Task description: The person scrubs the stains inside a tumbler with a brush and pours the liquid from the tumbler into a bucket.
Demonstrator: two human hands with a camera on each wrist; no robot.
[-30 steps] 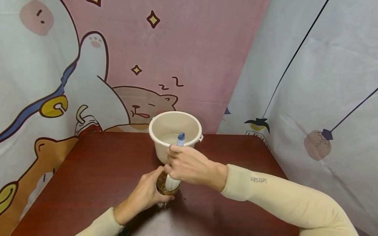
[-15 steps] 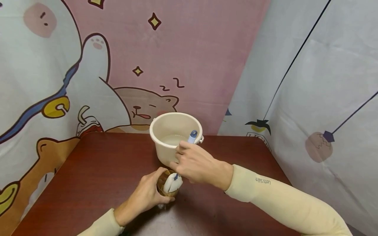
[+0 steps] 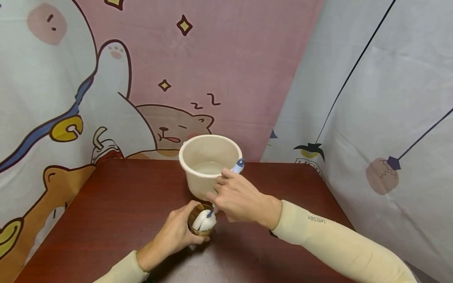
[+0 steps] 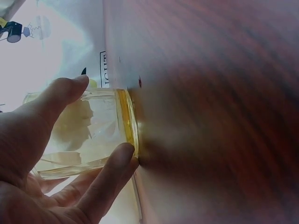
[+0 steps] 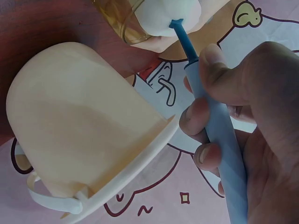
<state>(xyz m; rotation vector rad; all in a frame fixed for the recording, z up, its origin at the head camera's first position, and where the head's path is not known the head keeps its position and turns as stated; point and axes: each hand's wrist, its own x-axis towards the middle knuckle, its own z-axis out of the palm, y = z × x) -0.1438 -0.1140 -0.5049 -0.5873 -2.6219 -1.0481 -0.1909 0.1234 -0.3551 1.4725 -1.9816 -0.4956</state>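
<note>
An amber-tinted glass [image 4: 105,121] is gripped by my left hand [image 3: 174,228], thumb on one side and fingers on the other. Its base is at the tabletop in the left wrist view. My right hand [image 3: 238,198] holds the blue handle [image 5: 217,126] of a cup brush, its fingers wrapped round it. The brush's white sponge head [image 3: 204,221] sits in the mouth of the glass, and the handle leans to the right. The lower part of the sponge shows only dimly through the glass wall.
Just behind my hands stands a cream bucket [image 3: 198,182] with some water in it and a handle at its side. Both stand on a dark red-brown table [image 3: 141,188]. A cartoon-printed cloth [image 3: 247,78] hangs behind the table.
The brush handle has tipped from nearly upright to leaning right, and my right hand has moved right with it. The sponge head has turned in the glass. My left hand has stayed put.
</note>
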